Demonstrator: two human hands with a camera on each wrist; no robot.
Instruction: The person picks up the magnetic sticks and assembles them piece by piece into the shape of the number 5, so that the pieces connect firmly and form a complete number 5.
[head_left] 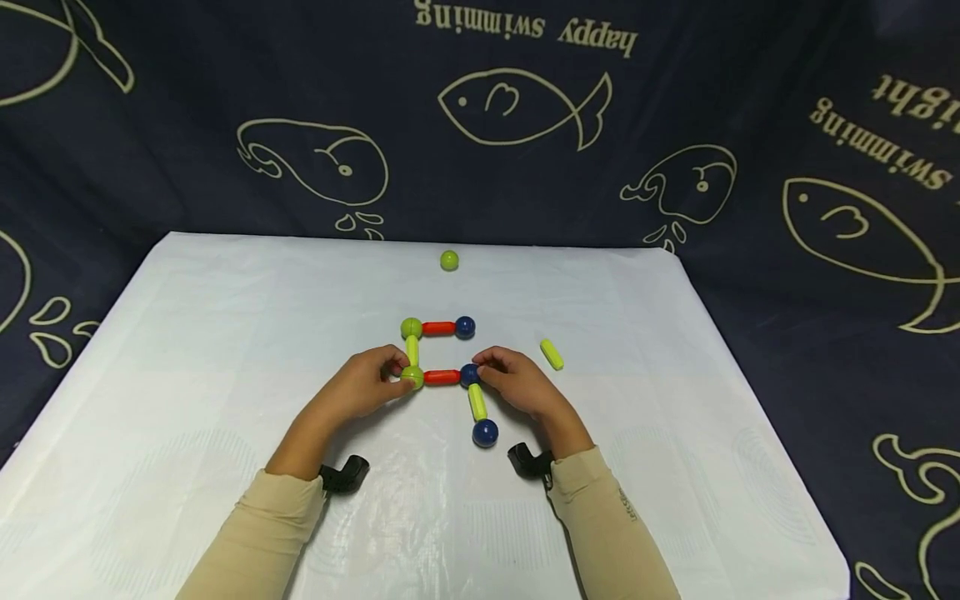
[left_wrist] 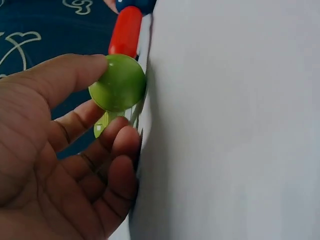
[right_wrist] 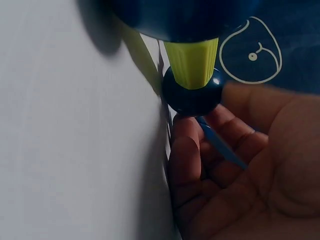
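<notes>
My left hand (head_left: pixel 363 385) pinches a green ball (left_wrist: pixel 119 82) between thumb and fingers, at the near left corner of a ball-and-rod figure. A red rod (head_left: pixel 442 377) joins that ball to a blue ball (head_left: pixel 469 375), which my right hand (head_left: pixel 522 385) pinches from the right. From the left ball a yellow-green rod (head_left: pixel 412 350) runs back to another green ball (head_left: pixel 411 328). There a second red rod (head_left: pixel 438 328) leads to a blue ball (head_left: pixel 465 327). Toward me, another yellow-green rod (right_wrist: pixel 192 62) links the right-held ball to a near blue ball (head_left: pixel 485 432).
A loose yellow-green rod (head_left: pixel 551 354) lies right of the figure. One loose green ball (head_left: pixel 449 260) sits near the far edge of the white-covered table (head_left: pixel 225 333). Dark blue cloth (head_left: pixel 525 192) with fish drawings hangs behind it.
</notes>
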